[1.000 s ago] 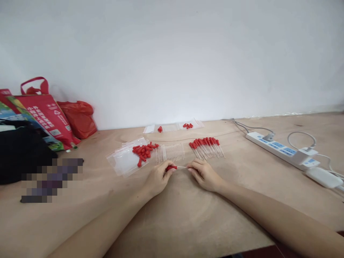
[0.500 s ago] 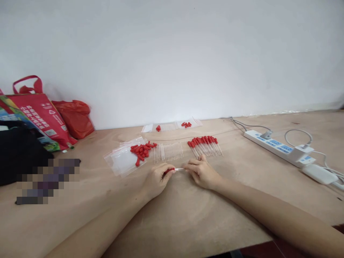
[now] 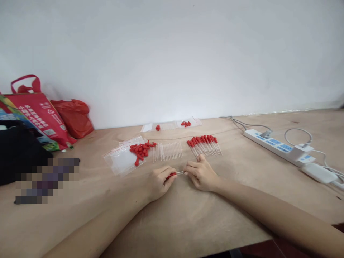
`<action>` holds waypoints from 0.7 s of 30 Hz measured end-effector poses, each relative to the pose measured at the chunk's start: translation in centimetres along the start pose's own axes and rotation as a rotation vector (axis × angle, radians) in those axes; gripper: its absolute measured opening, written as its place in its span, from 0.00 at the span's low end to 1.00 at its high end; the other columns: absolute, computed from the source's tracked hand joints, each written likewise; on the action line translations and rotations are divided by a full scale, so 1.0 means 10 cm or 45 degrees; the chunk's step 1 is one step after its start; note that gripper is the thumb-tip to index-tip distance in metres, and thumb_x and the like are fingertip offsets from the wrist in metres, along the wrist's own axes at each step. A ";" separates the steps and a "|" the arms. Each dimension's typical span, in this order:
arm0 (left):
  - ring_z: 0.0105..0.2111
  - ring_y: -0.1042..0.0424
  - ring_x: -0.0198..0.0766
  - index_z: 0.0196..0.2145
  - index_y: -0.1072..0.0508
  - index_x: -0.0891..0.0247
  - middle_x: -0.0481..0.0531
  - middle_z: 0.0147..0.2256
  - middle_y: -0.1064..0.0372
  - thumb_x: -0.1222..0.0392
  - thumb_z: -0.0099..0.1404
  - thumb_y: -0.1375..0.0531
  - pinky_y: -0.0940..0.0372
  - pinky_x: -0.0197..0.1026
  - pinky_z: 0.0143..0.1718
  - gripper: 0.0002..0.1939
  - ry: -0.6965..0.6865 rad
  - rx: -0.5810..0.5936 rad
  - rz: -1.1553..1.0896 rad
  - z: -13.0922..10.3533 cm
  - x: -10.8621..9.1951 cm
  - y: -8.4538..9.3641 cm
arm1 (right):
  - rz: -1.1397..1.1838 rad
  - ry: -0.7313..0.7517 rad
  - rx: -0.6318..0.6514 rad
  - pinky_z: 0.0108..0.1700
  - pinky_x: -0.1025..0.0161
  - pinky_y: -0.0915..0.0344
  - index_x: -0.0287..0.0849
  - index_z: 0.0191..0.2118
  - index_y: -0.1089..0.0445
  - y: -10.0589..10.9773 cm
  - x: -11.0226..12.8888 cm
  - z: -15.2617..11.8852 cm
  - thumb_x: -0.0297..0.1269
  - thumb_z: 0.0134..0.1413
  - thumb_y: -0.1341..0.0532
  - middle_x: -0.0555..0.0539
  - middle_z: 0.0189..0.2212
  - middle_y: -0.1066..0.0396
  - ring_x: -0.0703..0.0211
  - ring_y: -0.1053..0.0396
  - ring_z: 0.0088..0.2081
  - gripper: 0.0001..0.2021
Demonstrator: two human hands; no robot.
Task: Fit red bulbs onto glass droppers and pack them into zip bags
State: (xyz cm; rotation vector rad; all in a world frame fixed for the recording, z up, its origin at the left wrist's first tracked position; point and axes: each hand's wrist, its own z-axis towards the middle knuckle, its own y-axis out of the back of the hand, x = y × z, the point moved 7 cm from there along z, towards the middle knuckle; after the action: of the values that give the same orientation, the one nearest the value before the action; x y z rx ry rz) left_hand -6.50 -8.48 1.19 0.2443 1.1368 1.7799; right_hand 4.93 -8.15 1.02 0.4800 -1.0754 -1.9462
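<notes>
Between finger and thumb, my left hand [image 3: 160,182] pinches a red rubber bulb [image 3: 171,175]. A thin clear tube [image 3: 180,173] runs from the bulb to my right hand [image 3: 200,173], whose closed fingers grip its other end. Beyond my left hand lie a pile of loose red bulbs [image 3: 140,150] and a row of clear tubes [image 3: 168,151]. Past my right hand is a row of tubes with red bulbs on their ends [image 3: 204,144], bulbs pointing away from me.
Clear zip bags [image 3: 122,157] lie left of the loose bulbs. More bagged bulbs [image 3: 185,124] sit by the wall. A white power strip [image 3: 276,145] with cables is at right; a red bag [image 3: 72,116] and a black bag [image 3: 21,152] stand at left.
My left hand and the bulb have shifted slightly toward me and to the right. The tube now slants a little more, and my right hand has barely moved.
</notes>
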 end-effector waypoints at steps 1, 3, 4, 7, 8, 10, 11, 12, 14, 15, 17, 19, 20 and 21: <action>0.25 0.36 0.32 0.32 0.34 0.65 0.51 0.27 0.35 0.63 0.64 0.51 0.40 0.34 0.27 0.08 -0.015 0.004 0.002 0.00 -0.01 -0.01 | 0.002 -0.002 0.003 0.34 0.61 0.59 0.40 0.29 0.33 -0.01 0.01 0.00 0.28 0.52 0.51 0.49 0.25 0.35 0.65 0.49 0.24 0.10; 0.25 0.36 0.32 0.32 0.34 0.65 0.51 0.27 0.35 0.63 0.64 0.51 0.40 0.34 0.27 0.08 -0.032 0.007 0.006 0.00 -0.02 -0.01 | 0.011 -0.011 0.018 0.34 0.61 0.59 0.39 0.29 0.34 -0.03 0.02 0.01 0.28 0.52 0.51 0.49 0.25 0.35 0.65 0.49 0.24 0.10; 0.25 0.36 0.33 0.32 0.34 0.66 0.51 0.27 0.35 0.63 0.64 0.51 0.40 0.34 0.27 0.08 -0.037 0.008 0.007 0.00 -0.02 -0.01 | 0.018 -0.018 0.028 0.34 0.61 0.59 0.39 0.29 0.34 -0.04 0.02 0.01 0.28 0.52 0.51 0.49 0.25 0.35 0.65 0.49 0.24 0.10; 0.25 0.35 0.33 0.32 0.33 0.66 0.51 0.27 0.35 0.63 0.64 0.51 0.40 0.34 0.27 0.08 -0.042 0.016 0.010 0.00 -0.03 0.00 | 0.038 -0.044 0.054 0.34 0.61 0.58 0.39 0.29 0.34 -0.10 0.01 0.02 0.29 0.53 0.51 0.49 0.25 0.35 0.65 0.48 0.25 0.10; 0.25 0.35 0.33 0.32 0.33 0.66 0.51 0.27 0.35 0.63 0.64 0.51 0.39 0.34 0.27 0.08 -0.041 0.020 0.012 0.00 -0.02 0.00 | 0.041 -0.050 0.061 0.34 0.62 0.58 0.39 0.29 0.34 -0.11 0.01 0.02 0.29 0.54 0.51 0.49 0.25 0.35 0.65 0.47 0.25 0.10; 0.25 0.35 0.33 0.32 0.33 0.66 0.51 0.27 0.34 0.63 0.64 0.51 0.39 0.34 0.27 0.09 -0.041 0.036 0.017 0.01 0.00 0.01 | 0.029 -0.045 0.072 0.34 0.62 0.58 0.39 0.30 0.33 -0.12 0.00 0.04 0.29 0.55 0.52 0.49 0.26 0.34 0.65 0.47 0.25 0.11; 0.25 0.35 0.33 0.32 0.33 0.65 0.51 0.27 0.34 0.63 0.64 0.52 0.39 0.34 0.27 0.09 -0.043 0.042 0.021 0.02 0.02 0.01 | 0.010 -0.036 0.077 0.34 0.62 0.58 0.39 0.31 0.33 -0.12 0.00 0.06 0.30 0.55 0.52 0.49 0.26 0.34 0.65 0.46 0.25 0.11; 0.26 0.34 0.33 0.32 0.33 0.65 0.51 0.27 0.33 0.63 0.64 0.51 0.39 0.34 0.28 0.09 -0.046 0.043 0.024 0.03 0.04 0.02 | -0.019 -0.027 0.081 0.34 0.61 0.58 0.39 0.32 0.32 -0.11 0.00 0.08 0.31 0.56 0.52 0.49 0.26 0.34 0.65 0.46 0.26 0.11; 0.28 0.33 0.34 0.34 0.33 0.65 0.52 0.29 0.32 0.63 0.64 0.51 0.37 0.35 0.30 0.08 -0.061 0.024 0.023 0.05 0.08 0.05 | -0.096 -0.020 0.086 0.35 0.61 0.58 0.40 0.33 0.31 -0.08 0.01 0.11 0.33 0.56 0.51 0.48 0.28 0.33 0.63 0.44 0.28 0.11; 0.30 0.32 0.35 0.35 0.33 0.64 0.52 0.30 0.32 0.63 0.64 0.51 0.37 0.36 0.32 0.08 -0.065 0.010 0.019 0.06 0.10 0.07 | -0.136 -0.023 0.093 0.35 0.61 0.58 0.41 0.33 0.31 -0.05 0.01 0.13 0.33 0.56 0.50 0.47 0.29 0.33 0.62 0.43 0.30 0.11; 0.34 0.32 0.36 0.38 0.34 0.63 0.53 0.34 0.32 0.62 0.64 0.50 0.37 0.38 0.37 0.08 -0.029 -0.017 0.027 0.06 0.16 0.10 | -0.197 -0.042 0.128 0.35 0.60 0.57 0.41 0.32 0.30 -0.02 -0.01 0.14 0.33 0.54 0.48 0.46 0.31 0.33 0.61 0.42 0.33 0.10; 0.35 0.33 0.37 0.44 0.37 0.62 0.53 0.38 0.35 0.60 0.62 0.48 0.37 0.40 0.38 0.12 0.095 -0.047 0.080 0.04 0.24 0.13 | -0.217 -0.121 0.153 0.36 0.60 0.56 0.42 0.31 0.29 0.03 -0.12 0.12 0.32 0.53 0.47 0.46 0.31 0.32 0.60 0.40 0.34 0.09; 0.35 0.34 0.37 0.46 0.38 0.62 0.54 0.39 0.36 0.60 0.61 0.47 0.37 0.41 0.38 0.14 0.182 -0.072 0.120 0.03 0.30 0.16 | -0.211 -0.209 0.135 0.37 0.60 0.55 0.42 0.31 0.29 0.07 -0.23 0.10 0.32 0.52 0.47 0.46 0.31 0.31 0.60 0.39 0.35 0.09; 0.34 0.34 0.37 0.45 0.39 0.62 0.54 0.38 0.37 0.59 0.60 0.46 0.37 0.41 0.36 0.15 0.268 -0.091 0.159 0.01 0.35 0.17 | -0.192 -0.328 0.096 0.38 0.60 0.53 0.42 0.32 0.29 0.12 -0.37 0.07 0.32 0.52 0.47 0.46 0.31 0.31 0.59 0.38 0.36 0.09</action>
State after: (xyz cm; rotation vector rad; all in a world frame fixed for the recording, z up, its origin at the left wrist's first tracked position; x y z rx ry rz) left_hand -9.29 -5.81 1.53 0.0878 1.2243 1.9889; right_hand 7.17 -5.11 2.15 0.3666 -1.3106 -2.1490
